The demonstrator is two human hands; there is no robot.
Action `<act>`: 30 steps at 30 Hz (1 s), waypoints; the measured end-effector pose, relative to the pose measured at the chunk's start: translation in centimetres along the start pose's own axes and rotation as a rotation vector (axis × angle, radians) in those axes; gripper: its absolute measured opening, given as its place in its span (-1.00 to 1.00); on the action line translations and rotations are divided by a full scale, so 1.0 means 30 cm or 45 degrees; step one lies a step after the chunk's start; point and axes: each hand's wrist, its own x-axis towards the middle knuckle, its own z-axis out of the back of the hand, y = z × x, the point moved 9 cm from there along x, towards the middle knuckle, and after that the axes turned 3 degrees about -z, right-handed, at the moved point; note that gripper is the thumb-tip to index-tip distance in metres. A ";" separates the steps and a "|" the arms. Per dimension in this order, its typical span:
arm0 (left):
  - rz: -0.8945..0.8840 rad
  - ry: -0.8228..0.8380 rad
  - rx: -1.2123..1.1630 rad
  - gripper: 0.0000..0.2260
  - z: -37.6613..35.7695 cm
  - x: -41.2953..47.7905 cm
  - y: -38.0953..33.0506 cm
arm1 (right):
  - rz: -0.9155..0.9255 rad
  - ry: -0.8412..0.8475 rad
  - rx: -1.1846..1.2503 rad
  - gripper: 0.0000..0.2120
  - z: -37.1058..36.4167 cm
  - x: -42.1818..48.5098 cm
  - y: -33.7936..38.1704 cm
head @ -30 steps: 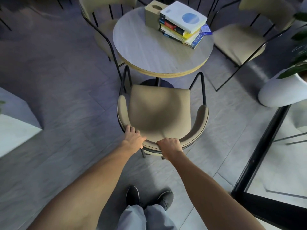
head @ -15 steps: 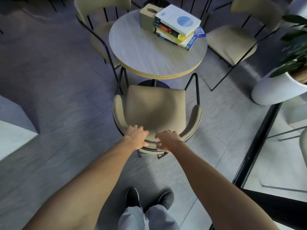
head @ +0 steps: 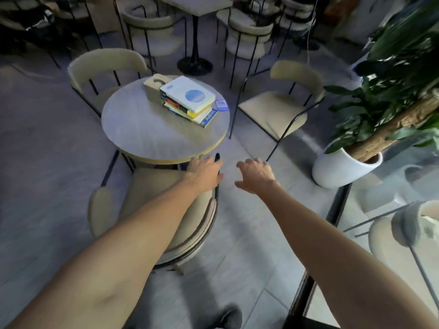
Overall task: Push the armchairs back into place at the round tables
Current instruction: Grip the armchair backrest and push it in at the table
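A beige armchair (head: 152, 186) with a black metal frame stands at the near side of the round wooden table (head: 142, 131), its seat partly under the tabletop. My left hand (head: 205, 170) hovers over the chair's right front corner by the table edge, fingers apart, holding nothing. My right hand (head: 256, 173) is out over the floor to the right of the chair, fingers spread and empty. A second armchair (head: 273, 110) stands right of the table, pulled away and angled. A third armchair (head: 104, 67) sits at the table's far left.
A stack of books (head: 187, 100) and a tissue box (head: 154, 87) lie on the table. A white planter (head: 342, 167) with a large plant stands at right. A glass partition with a black frame (head: 337, 210) runs along the right. More tables and chairs (head: 247, 34) fill the back.
Both hands have let go of the near armchair's backrest and reached forward. The chair now sits closer under the table, and the view has lifted toward the room.
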 end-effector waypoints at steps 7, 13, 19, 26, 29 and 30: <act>0.022 -0.103 0.015 -0.64 0.246 0.315 -0.229 | -0.037 -0.083 0.005 -0.46 0.174 0.140 -0.428; 0.057 -0.143 0.051 -0.62 0.372 0.695 -0.263 | -0.030 -0.106 -0.007 -0.47 0.242 0.413 -0.678; 0.101 -0.178 -0.014 -0.64 0.482 1.197 -0.190 | -0.022 -0.094 -0.021 -0.46 0.348 0.866 -0.885; 0.148 -0.213 0.041 -0.65 0.691 1.745 -0.045 | -0.023 -0.118 -0.031 -0.42 0.535 1.403 -1.102; 0.154 -0.211 0.064 -0.64 0.780 1.988 0.006 | -0.014 -0.147 -0.040 -0.44 0.625 1.654 -1.191; 0.154 -0.220 0.075 -0.64 0.807 2.080 0.022 | -0.010 -0.154 -0.036 -0.45 0.652 1.748 -1.224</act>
